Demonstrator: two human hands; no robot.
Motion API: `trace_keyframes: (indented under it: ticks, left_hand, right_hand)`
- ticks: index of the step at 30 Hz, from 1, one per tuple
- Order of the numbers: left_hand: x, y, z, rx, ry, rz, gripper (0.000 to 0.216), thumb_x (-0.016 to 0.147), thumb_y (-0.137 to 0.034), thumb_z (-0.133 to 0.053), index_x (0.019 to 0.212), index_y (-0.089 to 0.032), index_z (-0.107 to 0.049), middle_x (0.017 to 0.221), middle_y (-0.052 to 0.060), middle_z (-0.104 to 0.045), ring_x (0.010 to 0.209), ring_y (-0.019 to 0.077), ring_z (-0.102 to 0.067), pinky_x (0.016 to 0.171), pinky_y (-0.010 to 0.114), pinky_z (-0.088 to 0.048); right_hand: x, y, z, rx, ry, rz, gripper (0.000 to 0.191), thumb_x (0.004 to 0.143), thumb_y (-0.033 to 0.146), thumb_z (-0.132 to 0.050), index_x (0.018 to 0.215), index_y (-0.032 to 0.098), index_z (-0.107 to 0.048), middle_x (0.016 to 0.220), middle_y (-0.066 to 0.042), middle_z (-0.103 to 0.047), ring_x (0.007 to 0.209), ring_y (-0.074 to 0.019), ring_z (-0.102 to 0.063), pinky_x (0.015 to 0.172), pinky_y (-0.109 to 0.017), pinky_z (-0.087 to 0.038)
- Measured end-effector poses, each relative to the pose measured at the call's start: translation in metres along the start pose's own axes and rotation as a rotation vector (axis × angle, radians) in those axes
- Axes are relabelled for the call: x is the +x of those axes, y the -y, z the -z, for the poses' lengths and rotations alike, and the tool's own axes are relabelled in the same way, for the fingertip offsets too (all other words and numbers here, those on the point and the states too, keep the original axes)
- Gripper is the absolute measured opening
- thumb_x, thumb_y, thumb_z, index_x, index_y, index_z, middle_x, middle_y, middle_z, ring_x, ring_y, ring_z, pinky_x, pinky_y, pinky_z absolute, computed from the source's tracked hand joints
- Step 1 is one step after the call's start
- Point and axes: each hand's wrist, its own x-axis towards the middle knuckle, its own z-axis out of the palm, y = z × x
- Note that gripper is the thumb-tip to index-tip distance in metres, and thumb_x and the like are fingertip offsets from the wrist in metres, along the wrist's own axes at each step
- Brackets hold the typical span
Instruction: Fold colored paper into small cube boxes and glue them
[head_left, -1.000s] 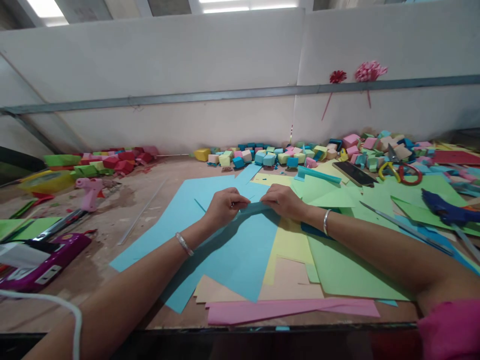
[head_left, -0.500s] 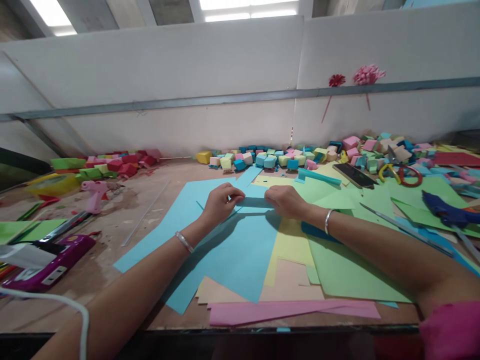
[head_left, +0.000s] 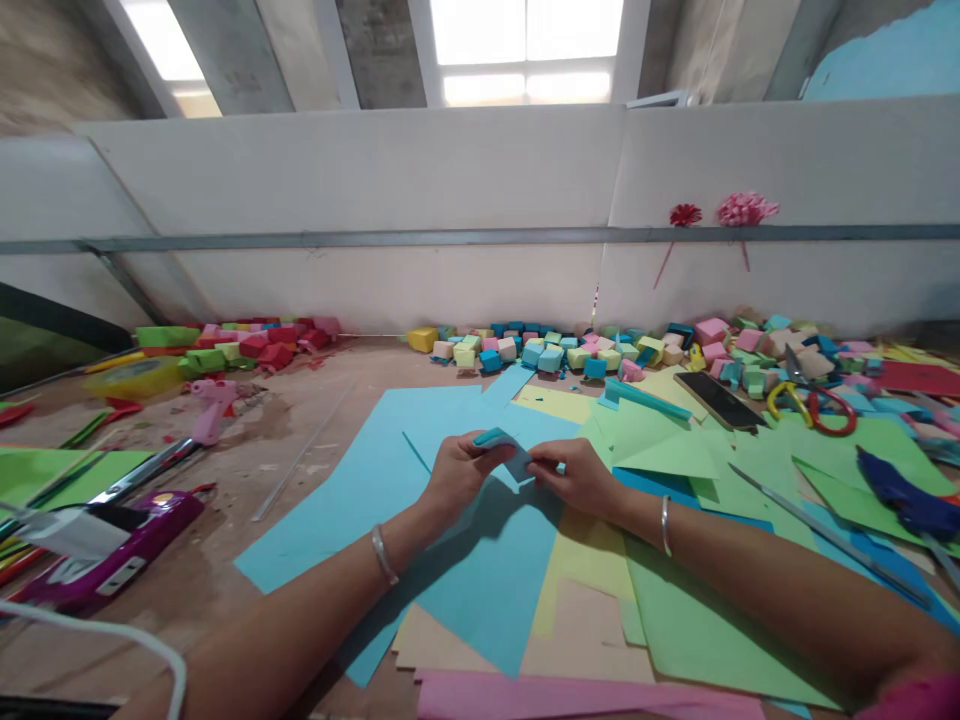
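Note:
Between my two hands is a small strip of blue paper, bent over and lifted off the table. My left hand pinches its left end, thumb underneath and fingers on top. At the strip's right end, the fingertips of my right hand are closed on the edge. Beneath both hands lies a large light-blue paper sheet. Yellow paper and a green sheet spread out under my right forearm.
Small folded paper blocks line the wall. On the right lie a phone, red-and-yellow-handled scissors and a dark-blue glue gun. A pink glue gun and a purple power strip with a white cable stand left.
The strip was stretched flat between my hands and is now raised and bent. My hands have come closer together, and the view has tilted upward.

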Motion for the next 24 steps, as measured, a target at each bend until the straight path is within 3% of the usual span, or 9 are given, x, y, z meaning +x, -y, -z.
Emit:
trace_keyframes:
  ticks: [5,9,16,21,24]
  left_hand:
    - [0.003,-0.001,0.006,-0.011,0.045,0.002,0.014,0.068,-0.029,-0.073,0.063,-0.017,-0.069,0.064,0.000,-0.063,0.063,0.0133,-0.053,0.061,0.026,-0.044]
    - [0.010,0.001,0.015,0.007,0.000,-0.015,0.016,0.070,-0.031,-0.072,0.065,-0.016,-0.070,0.071,0.003,-0.064,0.067,0.0146,-0.054,0.061,0.026,-0.044]
    - [0.019,0.010,0.025,-0.138,-0.062,0.131,0.028,0.070,-0.037,-0.070,0.053,-0.016,-0.063,0.064,0.002,-0.056,0.060,0.0122,-0.047,0.053,0.025,-0.037]
    - [0.020,0.008,0.021,-0.159,0.084,0.177,0.024,0.069,-0.041,-0.070,0.073,-0.017,-0.070,0.069,0.003,-0.061,0.064,0.0144,-0.052,0.058,0.027,-0.043]
    - [0.015,0.005,0.014,-0.071,0.146,0.178,0.026,0.072,-0.038,-0.066,0.059,-0.016,-0.063,0.055,-0.001,-0.051,0.052,0.0101,-0.043,0.049,0.024,-0.035]
  right_hand:
    - [0.000,-0.004,0.001,-0.009,0.011,-0.030,0.015,0.083,0.019,-0.055,0.071,0.019,-0.064,0.060,0.001,-0.062,0.054,-0.0112,-0.050,0.055,-0.023,-0.037]
    - [0.001,-0.013,0.003,-0.005,0.032,-0.096,0.012,0.082,0.019,-0.056,0.075,0.020,-0.065,0.060,0.001,-0.060,0.055,-0.0126,-0.051,0.055,-0.024,-0.038]
    - [0.003,-0.009,-0.001,-0.023,0.119,-0.095,0.017,0.081,0.018,-0.054,0.064,0.020,-0.055,0.058,0.001,-0.058,0.054,-0.0128,-0.049,0.053,-0.025,-0.035]
    - [-0.003,-0.003,-0.002,0.031,0.042,-0.218,0.020,0.084,0.028,-0.054,0.066,0.020,-0.057,0.056,0.001,-0.055,0.051,-0.0129,-0.047,0.050,-0.026,-0.035]
    - [-0.005,0.001,-0.001,0.058,0.038,-0.255,0.022,0.085,0.030,-0.054,0.066,0.020,-0.058,0.055,0.001,-0.056,0.051,-0.0131,-0.048,0.050,-0.026,-0.037]
